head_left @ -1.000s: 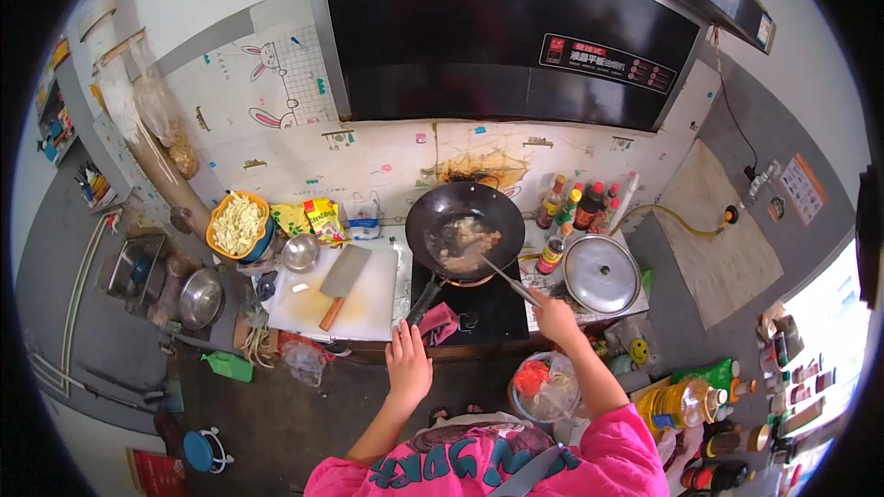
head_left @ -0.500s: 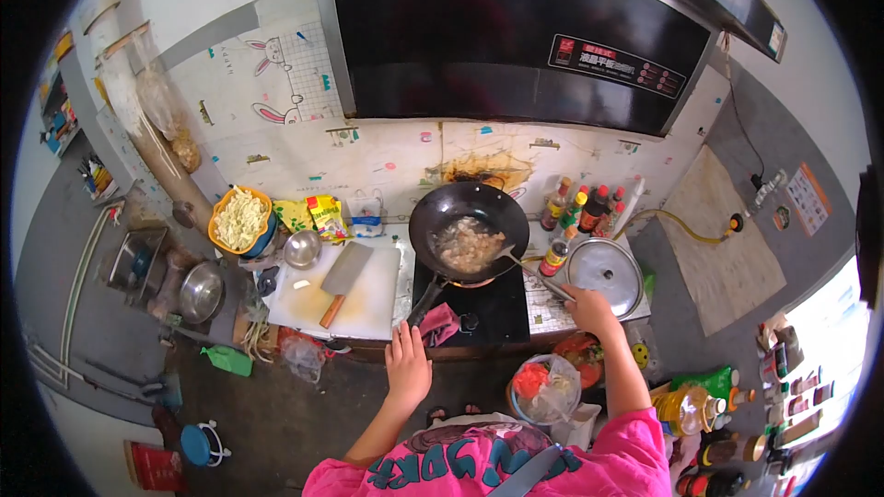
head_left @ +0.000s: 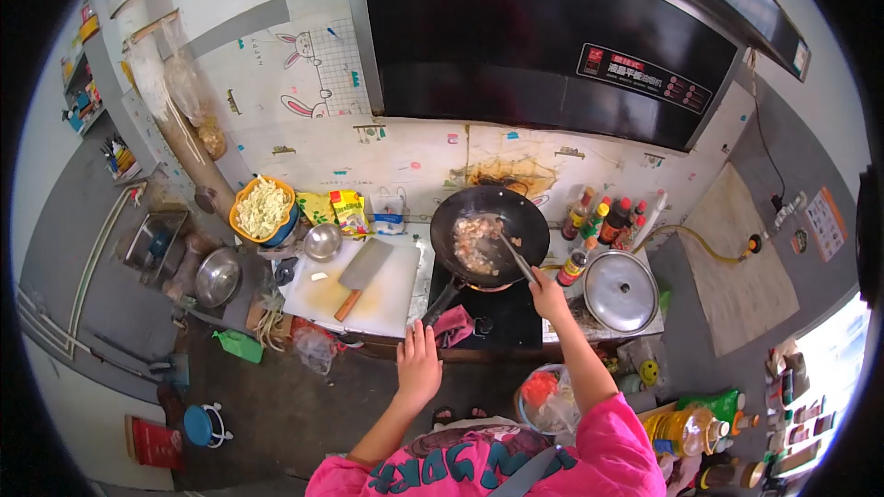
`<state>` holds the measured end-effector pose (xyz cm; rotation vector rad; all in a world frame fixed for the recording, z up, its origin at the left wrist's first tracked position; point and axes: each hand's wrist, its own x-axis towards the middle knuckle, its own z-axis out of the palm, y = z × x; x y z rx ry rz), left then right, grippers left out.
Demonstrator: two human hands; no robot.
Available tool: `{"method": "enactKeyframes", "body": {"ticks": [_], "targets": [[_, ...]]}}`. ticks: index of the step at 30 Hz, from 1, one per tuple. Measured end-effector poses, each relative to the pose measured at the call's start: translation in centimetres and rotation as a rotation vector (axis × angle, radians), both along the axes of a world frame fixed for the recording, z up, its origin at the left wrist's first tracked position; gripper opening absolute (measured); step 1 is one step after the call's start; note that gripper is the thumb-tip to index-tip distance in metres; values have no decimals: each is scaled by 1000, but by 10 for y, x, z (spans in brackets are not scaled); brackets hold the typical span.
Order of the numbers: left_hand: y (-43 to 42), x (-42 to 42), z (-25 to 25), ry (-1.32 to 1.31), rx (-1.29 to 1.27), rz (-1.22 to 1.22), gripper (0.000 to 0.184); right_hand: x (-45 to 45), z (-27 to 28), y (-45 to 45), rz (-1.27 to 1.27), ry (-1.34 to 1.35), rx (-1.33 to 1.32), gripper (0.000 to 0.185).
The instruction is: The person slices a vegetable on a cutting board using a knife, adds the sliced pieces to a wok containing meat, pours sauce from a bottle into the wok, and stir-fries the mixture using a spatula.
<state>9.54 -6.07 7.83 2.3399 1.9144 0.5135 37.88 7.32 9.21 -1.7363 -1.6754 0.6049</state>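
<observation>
My right hand (head_left: 549,296) is closed around the handle of a metal spatula (head_left: 517,258). The spatula's head is among small pale pieces of food (head_left: 474,244) in a black wok (head_left: 531,221) on the stove (head_left: 506,311). My left hand (head_left: 419,364) lies at the counter's front edge, fingers stretched out and slightly apart, beside the end of the wok handle (head_left: 444,301). A dark pink cloth (head_left: 454,325) is just right of that handle. The food sits mostly in the wok's left and middle part.
Left of the stove, a cleaver (head_left: 365,267) rests on a white cutting board (head_left: 391,299). Behind are a metal bowl (head_left: 322,242) and a basket of cut vegetables (head_left: 263,209). To the right stand sauce bottles (head_left: 612,221) and a lid (head_left: 620,290). A range hood (head_left: 543,37) hangs above.
My right hand first moved right with the spatula, then back left over the wok. The food has been shifted toward the wok's left side. My left hand stays by the handle; the camera view has shifted.
</observation>
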Motion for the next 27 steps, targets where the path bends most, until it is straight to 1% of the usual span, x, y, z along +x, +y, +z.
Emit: {"method": "enactKeyframes", "body": {"ticks": [3, 7, 8, 11, 18, 22, 24, 26, 27], "targets": [[-1, 1, 0, -4, 5, 8, 75, -16, -14, 18, -26, -32, -5, 40], [-1, 3, 0, -11, 20, 14, 76, -28, -30, 13, 15, -87, 105, 41], [-1, 3, 0, -7, 25, 16, 76, -26, -33, 10, 19, -86, 47, 41], [-2, 4, 0, 3, 29, 16, 76, -24, -16, -13, 27, -88, -105, 44], [-1, 3, 0, 12, 28, 9, 76, 1, 4, -50, 21, -191, -210, 44], [-1, 1, -1, 19, 16, -4, 77, 22, 16, -65, 24, -257, -154, 43], [-1, 0, -1, 17, 5, -8, 78, 37, 22, -72, 86, -242, -90, 43], [0, 0, 0, 11, -5, -13, 78, 48, 40, -82, 89, -232, -17, 42], [0, -1, 1, 13, -8, -15, 78, 52, 58, -90, 74, -243, -14, 41]]}}
